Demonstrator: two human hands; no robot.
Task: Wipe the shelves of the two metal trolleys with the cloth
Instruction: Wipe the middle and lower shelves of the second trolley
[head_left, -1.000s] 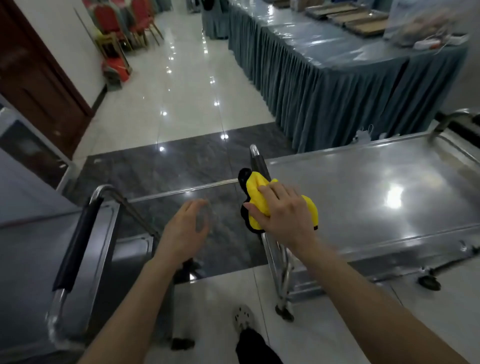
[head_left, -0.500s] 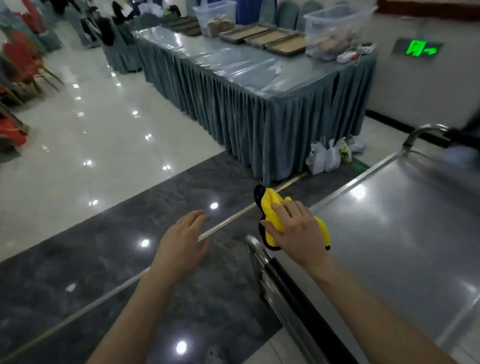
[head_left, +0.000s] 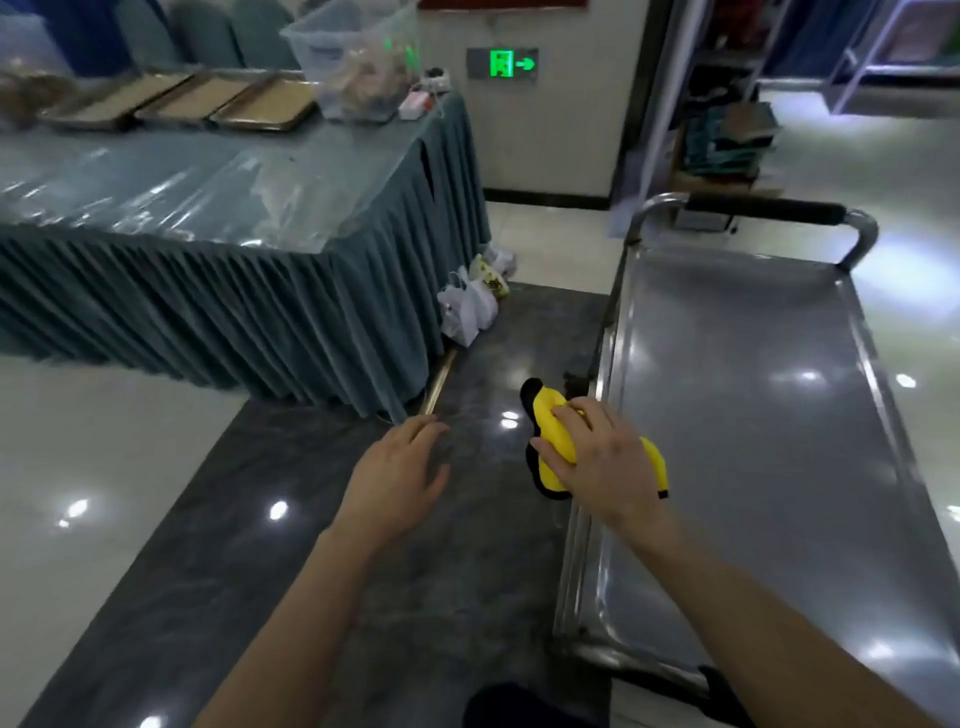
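Note:
A metal trolley (head_left: 753, 395) with a shiny steel top shelf fills the right side of the head view; its black-padded handle (head_left: 763, 210) is at the far end. My right hand (head_left: 602, 460) grips a yellow cloth with black trim (head_left: 550, 431) at the shelf's left rim, the cloth hanging partly over the edge. My left hand (head_left: 400, 467) hovers over the dark floor to the left of the trolley, fingers relaxed and holding nothing. The second trolley is out of view.
A long table with a blue-grey skirt (head_left: 249, 291) and plastic cover stands at left, bearing trays (head_left: 176, 101) and a clear bin (head_left: 358, 62). White plastic bags (head_left: 470, 306) lie on the floor by its corner. A wall with an exit sign (head_left: 501, 63) is behind.
The view has swung right, so the first trolley at left has gone out of sight. My right hand with the cloth stays at the trolley's left rim; my left hand still hovers.

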